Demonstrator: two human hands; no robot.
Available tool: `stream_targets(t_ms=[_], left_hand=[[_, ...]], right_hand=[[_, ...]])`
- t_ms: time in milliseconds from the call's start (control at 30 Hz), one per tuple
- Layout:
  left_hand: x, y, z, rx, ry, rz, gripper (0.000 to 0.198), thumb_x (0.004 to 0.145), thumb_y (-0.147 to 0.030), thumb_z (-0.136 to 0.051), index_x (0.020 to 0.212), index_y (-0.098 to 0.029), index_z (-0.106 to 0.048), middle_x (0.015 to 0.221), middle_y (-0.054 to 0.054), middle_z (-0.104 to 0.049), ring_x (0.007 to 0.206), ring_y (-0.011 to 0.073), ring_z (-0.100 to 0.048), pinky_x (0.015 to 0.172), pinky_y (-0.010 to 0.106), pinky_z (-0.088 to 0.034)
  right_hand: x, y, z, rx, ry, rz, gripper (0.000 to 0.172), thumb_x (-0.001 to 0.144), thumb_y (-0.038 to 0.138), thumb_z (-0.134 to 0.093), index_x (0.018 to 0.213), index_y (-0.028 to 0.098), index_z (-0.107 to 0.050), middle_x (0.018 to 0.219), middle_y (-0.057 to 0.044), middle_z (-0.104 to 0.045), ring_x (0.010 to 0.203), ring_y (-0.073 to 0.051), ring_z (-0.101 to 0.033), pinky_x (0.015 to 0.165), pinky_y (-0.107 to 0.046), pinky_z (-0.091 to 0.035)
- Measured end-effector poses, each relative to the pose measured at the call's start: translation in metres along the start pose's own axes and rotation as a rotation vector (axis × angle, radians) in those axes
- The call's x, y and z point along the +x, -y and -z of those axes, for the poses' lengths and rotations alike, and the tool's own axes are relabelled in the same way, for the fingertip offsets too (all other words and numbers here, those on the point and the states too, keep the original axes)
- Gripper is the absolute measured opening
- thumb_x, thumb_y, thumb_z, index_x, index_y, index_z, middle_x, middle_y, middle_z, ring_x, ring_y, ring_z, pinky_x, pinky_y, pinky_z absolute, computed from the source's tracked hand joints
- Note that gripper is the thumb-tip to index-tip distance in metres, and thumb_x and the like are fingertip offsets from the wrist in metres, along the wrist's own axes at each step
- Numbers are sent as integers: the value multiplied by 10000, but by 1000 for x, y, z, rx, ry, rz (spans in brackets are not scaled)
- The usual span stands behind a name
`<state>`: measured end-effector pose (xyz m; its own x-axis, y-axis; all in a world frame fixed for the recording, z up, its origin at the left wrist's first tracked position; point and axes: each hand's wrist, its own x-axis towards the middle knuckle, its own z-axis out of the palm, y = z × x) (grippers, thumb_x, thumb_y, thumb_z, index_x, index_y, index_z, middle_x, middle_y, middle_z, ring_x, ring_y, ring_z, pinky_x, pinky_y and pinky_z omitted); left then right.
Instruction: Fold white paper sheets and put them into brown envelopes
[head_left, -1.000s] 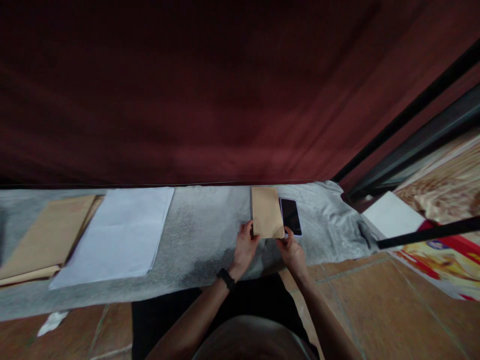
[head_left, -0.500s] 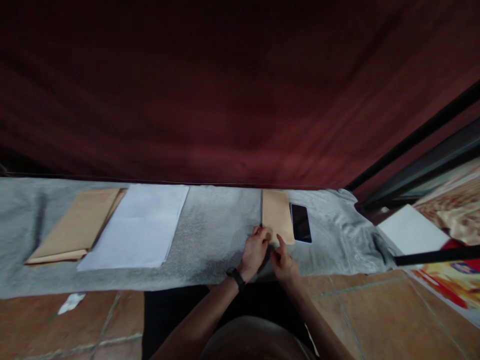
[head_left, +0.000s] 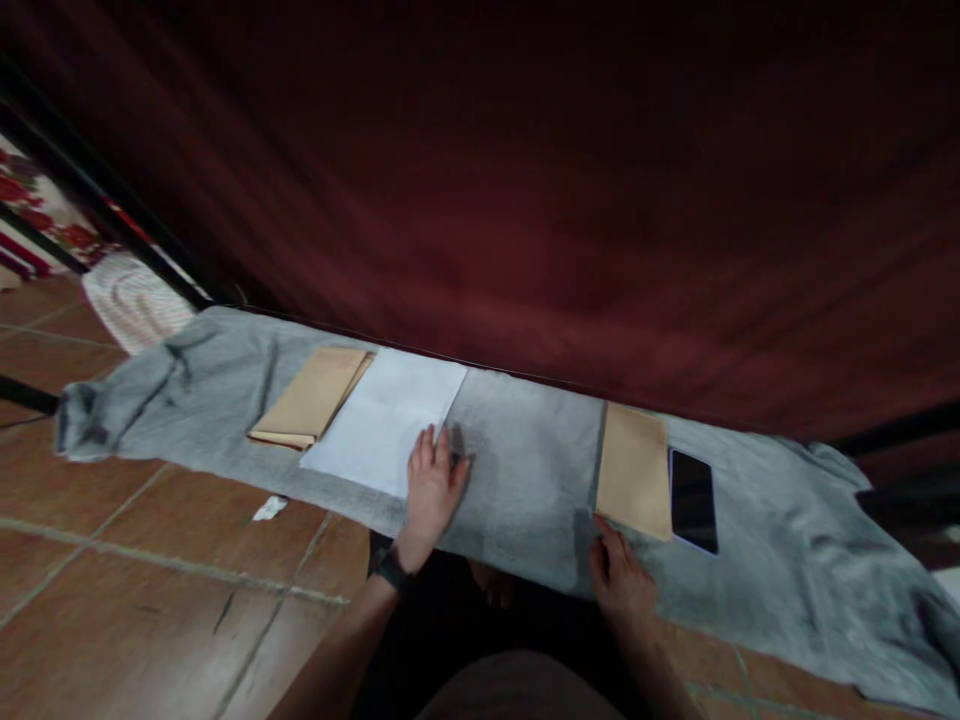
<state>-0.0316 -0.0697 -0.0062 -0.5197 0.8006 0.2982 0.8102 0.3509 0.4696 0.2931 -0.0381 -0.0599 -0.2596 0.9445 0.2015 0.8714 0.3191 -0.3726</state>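
Note:
My left hand [head_left: 433, 492], with a dark band on its wrist, lies with fingers apart on the right edge of a stack of white paper [head_left: 382, 415]. Left of the paper rests a pile of brown envelopes [head_left: 311, 395]. A single brown envelope [head_left: 634, 470] lies flat on the right side of the grey cloth. Near its lower left corner is my right hand [head_left: 621, 575], the index finger stretched out toward that corner and nothing visible held. Just right of this envelope sits a dark-screened phone [head_left: 694, 502].
The grey cloth [head_left: 525, 440] covers a long narrow surface. Behind it hangs a dark red curtain [head_left: 525, 230]. Black bars stand at both sides. A white scrap [head_left: 270, 508] lies on the tiled floor [head_left: 150, 600], and a striped cloth [head_left: 139, 300] is at the far left.
The view has turned to the left. My left hand has left the single envelope and moved left to the white paper, its fingers now spread. My right hand stays by the envelope's lower edge.

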Motion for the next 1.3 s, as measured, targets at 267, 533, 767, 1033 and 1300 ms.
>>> stream_targets(t_ms=[267,533,767,1033,1300], left_hand=[[-21,47,15,410,59,77,541,984,-411,-457,1414,-94,-545,1465,242,-552,1384,378,-494,1138,551,-361],[-10,36,38,368,188,50,365,963,-177,-401,1213,-131,-662,1221,167,-707,1123,302,-666,897,395,-532],[-12,9,46,387,203,45,253,968,-167,-440,1034,-159,-685,957,127,-712,943,284,-673,777,364,-516],[-50,-87,6,277,339,-254,314,937,-90,-528,1217,-166,-649,1035,94,-712,976,249,-664,786,334,-521],[-78,-114,-21,108,298,-352,292,967,-269,-575,1234,-195,-667,1065,92,-744,961,243,-699,821,362,-569]], right_hand=[[4,2,0,-67,-2,44,479,1023,389,-299,1204,214,-707,1069,-119,-743,707,-217,-689,586,-294,-462],[3,1,-1,-83,5,61,452,1015,345,-322,1206,199,-705,1080,-116,-742,704,-211,-689,590,-290,-453],[12,4,7,174,43,-50,399,981,388,-386,1172,251,-708,1112,-83,-744,785,-223,-710,665,-308,-501],[41,51,4,980,252,-417,579,860,638,-562,1209,188,-666,948,-89,-761,667,-217,-682,553,-326,-551],[77,68,-13,926,203,-432,422,684,388,-676,1063,207,-708,997,-55,-764,973,-267,-709,890,-389,-565]])
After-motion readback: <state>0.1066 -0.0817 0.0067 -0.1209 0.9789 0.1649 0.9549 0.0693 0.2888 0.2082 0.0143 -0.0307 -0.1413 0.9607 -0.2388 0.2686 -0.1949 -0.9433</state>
